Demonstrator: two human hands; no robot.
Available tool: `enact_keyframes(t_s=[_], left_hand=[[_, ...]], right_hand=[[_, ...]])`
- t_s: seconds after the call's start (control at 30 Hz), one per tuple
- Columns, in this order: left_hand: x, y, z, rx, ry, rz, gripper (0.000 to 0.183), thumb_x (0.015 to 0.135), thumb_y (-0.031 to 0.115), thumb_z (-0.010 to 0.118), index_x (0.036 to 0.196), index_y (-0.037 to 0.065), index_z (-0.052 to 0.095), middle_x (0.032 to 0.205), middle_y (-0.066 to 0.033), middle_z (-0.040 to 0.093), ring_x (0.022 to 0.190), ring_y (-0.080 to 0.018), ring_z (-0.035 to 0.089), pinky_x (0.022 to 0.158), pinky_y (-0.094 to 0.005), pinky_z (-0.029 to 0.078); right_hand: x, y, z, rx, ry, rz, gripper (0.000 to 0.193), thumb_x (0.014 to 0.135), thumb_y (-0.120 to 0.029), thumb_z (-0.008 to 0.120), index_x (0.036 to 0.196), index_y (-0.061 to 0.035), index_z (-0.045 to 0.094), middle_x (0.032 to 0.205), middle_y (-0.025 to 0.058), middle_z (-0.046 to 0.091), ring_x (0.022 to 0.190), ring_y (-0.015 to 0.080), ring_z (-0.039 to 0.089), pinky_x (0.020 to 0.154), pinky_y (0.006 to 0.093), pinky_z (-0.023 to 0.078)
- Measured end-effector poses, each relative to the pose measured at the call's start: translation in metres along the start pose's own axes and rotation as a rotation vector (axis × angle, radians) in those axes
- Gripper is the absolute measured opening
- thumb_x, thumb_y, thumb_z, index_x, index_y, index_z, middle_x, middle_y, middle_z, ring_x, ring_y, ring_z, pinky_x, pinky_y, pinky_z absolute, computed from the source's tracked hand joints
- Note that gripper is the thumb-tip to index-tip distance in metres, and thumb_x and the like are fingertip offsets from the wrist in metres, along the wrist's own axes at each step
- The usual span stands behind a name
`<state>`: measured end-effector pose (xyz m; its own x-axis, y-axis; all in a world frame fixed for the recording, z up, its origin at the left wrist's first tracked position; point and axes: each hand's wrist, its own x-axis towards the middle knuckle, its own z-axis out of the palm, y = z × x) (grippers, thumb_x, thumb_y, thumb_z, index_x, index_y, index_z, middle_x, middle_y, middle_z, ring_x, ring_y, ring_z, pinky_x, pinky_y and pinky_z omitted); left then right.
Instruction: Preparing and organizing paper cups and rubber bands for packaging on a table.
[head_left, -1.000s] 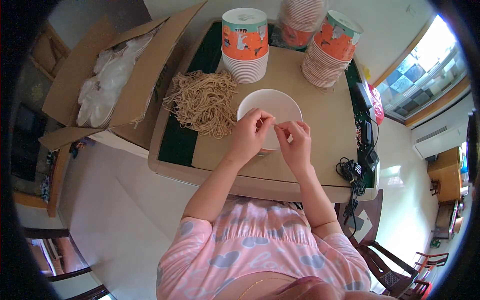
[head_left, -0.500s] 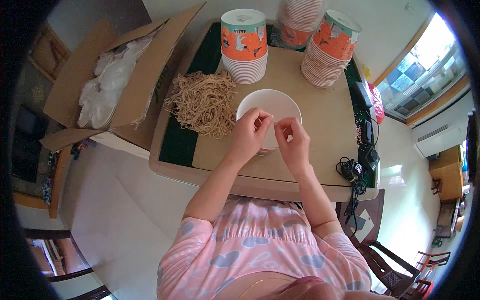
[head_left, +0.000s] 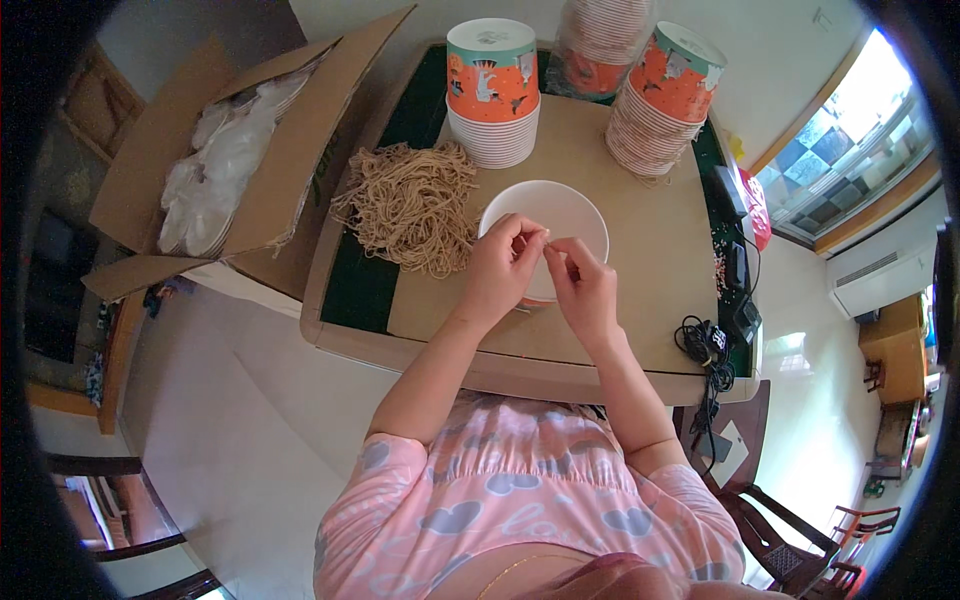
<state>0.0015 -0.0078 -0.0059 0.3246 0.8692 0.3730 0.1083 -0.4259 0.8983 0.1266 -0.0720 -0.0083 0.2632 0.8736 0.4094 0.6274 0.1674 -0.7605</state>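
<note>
Working with both hands over the mouth of an upright, round, white paper tub with orange print low on its outer wall [head_left: 565,205], set on a flat sheet of brown cardboard [head_left: 650,260] near the table's front edge. Pinching thumb against fingers with the left hand [head_left: 497,265]; pinching likewise with the right hand [head_left: 587,292], at fingertips close to the left's. Perhaps gripping a thin strand there (too fine to make out, so impossible to say for certain).

Partway through a repeated job, to judge by the inverted stack of orange-and-green printed paper tubs with beige strands about its rims [head_left: 655,125], at back right: apparently dealt with already. On this tub, probably mid-step, with no finished loop or knot visible. To count as probably left to do, the neighbouring inverted stack of orange-and-green tubs with plain white rims [head_left: 493,95], showing no strands, and perhaps also the clear-plastic-wrapped stack of paper tubs [head_left: 597,50] behind. Likely more to come from the white, plastic-wrapped contents [head_left: 215,165] of the opened brown cardboard carton [head_left: 295,150], off to the left. Well supplied meanwhile, with a large tangled heap of beige cord [head_left: 407,208] just left of the tub.
</note>
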Motion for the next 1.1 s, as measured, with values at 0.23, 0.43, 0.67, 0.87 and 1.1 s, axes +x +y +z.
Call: enact_keyframes(t_s=[0.23,0.43,0.67,0.87,1.1], left_hand=[[0.0,-0.004,0.002,0.032,0.005,0.025,0.011,0.091,0.01,0.06,0.091,0.0,0.055,0.085,-0.0123,0.062,0.07,-0.0228,0.06,0.064,-0.0326,0.048],[-0.001,-0.005,0.005,0.085,0.076,0.095,0.011,0.091,0.009,0.058,0.089,0.0,0.052,0.082,-0.0131,0.059,0.07,-0.0255,0.06,0.065,-0.0337,0.048],[0.001,0.015,0.005,0.029,-0.012,0.081,0.01,0.089,0.008,0.061,0.089,0.0,0.054,0.081,-0.0122,0.059,0.067,-0.0222,0.059,0.062,-0.0327,0.048],[0.002,0.033,-0.015,0.133,-0.304,-0.061,0.012,0.092,0.012,0.06,0.086,0.001,0.06,0.074,-0.006,0.062,0.068,-0.0109,0.057,0.064,-0.027,0.048],[0.007,0.059,-0.023,-0.378,-0.413,-0.187,0.021,0.094,0.016,0.057,0.078,0.002,0.059,0.069,0.0017,0.055,0.061,-0.0057,0.045,0.053,-0.0232,0.04]], right_hand=[[0.001,0.001,0.001,-0.038,0.012,-0.024,0.007,0.089,-0.012,0.062,0.092,-0.0063,0.064,0.068,0.0154,0.062,0.057,0.0264,0.062,0.053,0.034,0.047],[0.001,0.004,0.001,-0.01,0.021,-0.059,0.008,0.09,-0.013,0.061,0.092,-0.0068,0.064,0.068,0.0147,0.061,0.058,0.0238,0.062,0.054,0.0335,0.047],[0.009,0.004,-0.011,0.351,-0.087,0.108,0.008,0.09,-0.008,0.061,0.094,-0.0011,0.063,0.072,0.0059,0.061,0.072,0.0112,0.061,0.067,0.0277,0.049],[0.013,0.013,-0.034,0.584,-0.092,0.113,0.007,0.085,0.0,0.065,0.091,-0.0008,0.064,0.087,0.0034,0.064,0.087,0.0103,0.059,0.081,0.0252,0.047],[-0.005,0.015,-0.044,0.345,-0.128,-0.107,0.008,0.08,0.002,0.069,0.085,-0.0012,0.063,0.084,0.0026,0.059,0.077,0.0112,0.053,0.07,0.0242,0.045]])
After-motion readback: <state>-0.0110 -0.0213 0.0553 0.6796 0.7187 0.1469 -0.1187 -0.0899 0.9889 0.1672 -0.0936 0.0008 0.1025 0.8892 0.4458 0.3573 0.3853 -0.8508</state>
